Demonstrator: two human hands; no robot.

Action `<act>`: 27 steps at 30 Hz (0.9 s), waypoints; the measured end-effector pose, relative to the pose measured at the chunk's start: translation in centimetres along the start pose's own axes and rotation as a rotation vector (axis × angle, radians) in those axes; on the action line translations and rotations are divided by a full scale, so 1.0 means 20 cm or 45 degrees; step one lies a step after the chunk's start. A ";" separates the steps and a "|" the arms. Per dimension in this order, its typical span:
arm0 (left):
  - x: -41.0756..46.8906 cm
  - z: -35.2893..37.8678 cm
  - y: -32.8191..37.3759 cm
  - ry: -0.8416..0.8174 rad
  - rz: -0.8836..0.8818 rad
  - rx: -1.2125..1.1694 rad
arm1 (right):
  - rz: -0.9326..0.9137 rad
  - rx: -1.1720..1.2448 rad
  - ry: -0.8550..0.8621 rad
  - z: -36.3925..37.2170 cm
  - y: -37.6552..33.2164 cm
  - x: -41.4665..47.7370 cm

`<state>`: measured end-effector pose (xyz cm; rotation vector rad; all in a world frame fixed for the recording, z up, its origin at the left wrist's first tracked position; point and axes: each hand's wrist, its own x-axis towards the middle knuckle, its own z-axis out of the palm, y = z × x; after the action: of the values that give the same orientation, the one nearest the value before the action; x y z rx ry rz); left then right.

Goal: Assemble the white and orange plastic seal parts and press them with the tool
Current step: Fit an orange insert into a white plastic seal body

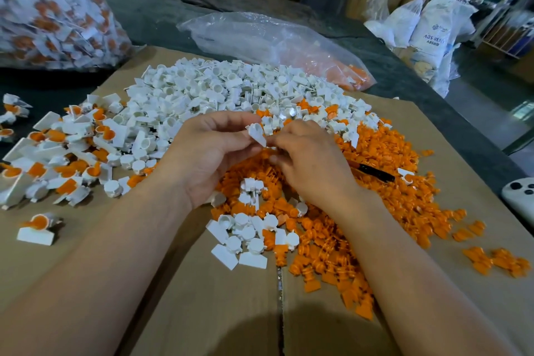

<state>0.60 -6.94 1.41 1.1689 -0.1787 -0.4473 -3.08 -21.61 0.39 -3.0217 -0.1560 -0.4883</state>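
Note:
My left hand (213, 153) pinches a white seal part (257, 133) between thumb and fingers, above the middle of the heaps. My right hand (309, 162) is right beside it, fingers curled towards the same part; what its fingertips hold is hidden. A heap of white parts (219, 89) lies behind the hands, and a heap of orange parts (384, 191) spreads to the right and below. Assembled white-and-orange seals (66, 153) lie at the left. A black tool (372, 172) lies on the orange heap, just right of my right hand.
Everything rests on flattened cardboard (202, 298) on a dark table. A large bag of finished seals (55, 9) stands at the back left, a clear plastic bag (268, 37) with orange parts behind the heap. A white device (520, 193) lies at the right edge.

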 end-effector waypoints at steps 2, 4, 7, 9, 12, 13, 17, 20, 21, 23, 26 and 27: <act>0.00 0.00 0.00 -0.008 -0.013 -0.032 | 0.016 -0.005 0.005 0.01 0.00 0.00; -0.01 0.00 0.01 -0.027 -0.015 -0.036 | 0.032 0.005 0.018 0.01 0.01 0.01; -0.02 0.00 0.01 -0.078 -0.003 0.007 | 0.006 -0.039 0.002 0.01 0.00 0.01; -0.02 0.00 0.01 -0.118 0.010 0.027 | -0.017 -0.041 0.008 0.01 0.01 0.01; -0.02 0.00 0.01 -0.127 0.015 0.023 | 0.073 0.146 0.085 -0.01 0.02 0.00; -0.02 0.00 0.01 -0.121 0.012 0.011 | 0.142 0.264 0.115 -0.03 0.02 -0.01; -0.01 0.00 0.00 -0.115 -0.009 -0.032 | 0.339 0.765 0.271 -0.10 0.04 -0.05; -0.01 0.00 -0.01 -0.132 -0.027 0.019 | 0.355 1.039 0.381 -0.14 0.05 -0.08; -0.01 0.00 -0.02 -0.139 -0.033 0.046 | 0.340 1.089 0.398 -0.15 0.04 -0.08; -0.01 0.00 -0.02 -0.159 -0.050 0.071 | 0.303 1.154 0.390 -0.15 0.03 -0.08; -0.01 0.00 -0.02 -0.177 -0.052 0.040 | 0.243 1.145 0.334 -0.15 0.00 -0.09; -0.01 0.00 -0.02 -0.182 -0.048 0.034 | 0.229 1.136 0.318 -0.14 0.00 -0.09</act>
<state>0.32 -7.06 1.03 1.1683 -0.2869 -0.5636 -5.62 -21.99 2.55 -2.0675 -0.0583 -0.5741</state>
